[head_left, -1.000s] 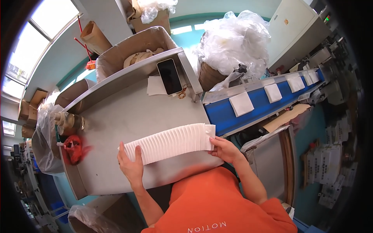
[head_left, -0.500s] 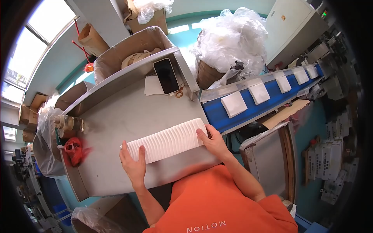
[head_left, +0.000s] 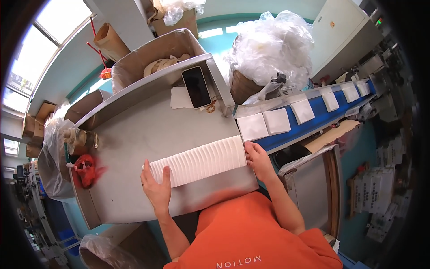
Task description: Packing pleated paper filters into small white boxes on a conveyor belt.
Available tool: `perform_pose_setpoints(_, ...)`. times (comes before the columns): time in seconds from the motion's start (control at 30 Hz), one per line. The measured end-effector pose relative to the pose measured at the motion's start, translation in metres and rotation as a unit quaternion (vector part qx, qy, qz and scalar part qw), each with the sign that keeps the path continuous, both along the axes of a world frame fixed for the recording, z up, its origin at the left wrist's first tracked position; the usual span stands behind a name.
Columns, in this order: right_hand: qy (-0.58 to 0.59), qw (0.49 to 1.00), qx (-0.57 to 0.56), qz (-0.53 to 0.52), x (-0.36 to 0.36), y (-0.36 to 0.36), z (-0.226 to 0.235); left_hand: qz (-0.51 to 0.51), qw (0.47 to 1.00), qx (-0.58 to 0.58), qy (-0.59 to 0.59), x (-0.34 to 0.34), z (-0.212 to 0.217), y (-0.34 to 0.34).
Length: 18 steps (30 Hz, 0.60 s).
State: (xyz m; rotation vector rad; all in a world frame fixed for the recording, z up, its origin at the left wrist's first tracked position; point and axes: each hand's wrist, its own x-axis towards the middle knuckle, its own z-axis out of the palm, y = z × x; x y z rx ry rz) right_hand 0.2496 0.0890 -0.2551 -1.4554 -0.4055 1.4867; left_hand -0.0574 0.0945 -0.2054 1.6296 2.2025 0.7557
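A long row of white folded napkins (head_left: 199,162), packed on edge, lies slantwise across the grey metal tabletop (head_left: 154,130). My left hand (head_left: 156,188) grips the row's left end, its thumb along the near side and the fingers around the end. At the right end my right hand (head_left: 260,163) has bent fingers against the end face; its thumb no longer lies over the top. Just beyond that hand, flat white napkin stacks (head_left: 252,127) sit on a blue conveyor belt (head_left: 313,117), the two nearest side by side against each other.
A black-screened phone (head_left: 196,87) and white paper (head_left: 180,97) lie at the table's far right corner. A red plastic bag (head_left: 85,170) and a clear jar (head_left: 83,138) are at the left edge. Behind stand a lined carton (head_left: 156,49) and a heap of clear plastic (head_left: 273,47).
My right hand has drawn its thumb off the row's top and shifted rightward to its end. The belt's stacks have moved nearer, and another has come beside the front one. My left hand keeps its hold.
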Motion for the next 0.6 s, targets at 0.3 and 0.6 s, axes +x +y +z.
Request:
perform_pose_setpoints(0.3,0.175,0.984,-0.034,0.027,-0.015,0.002,-0.012,0.009,1.000,0.011,0.007,-0.004,-0.004,0.001)
perform_pose_setpoints(0.6,-0.038,0.993,0.014,0.114,-0.014,-0.003,-0.007,0.009,1.000,0.022,0.014,-0.001,-0.003,0.002)
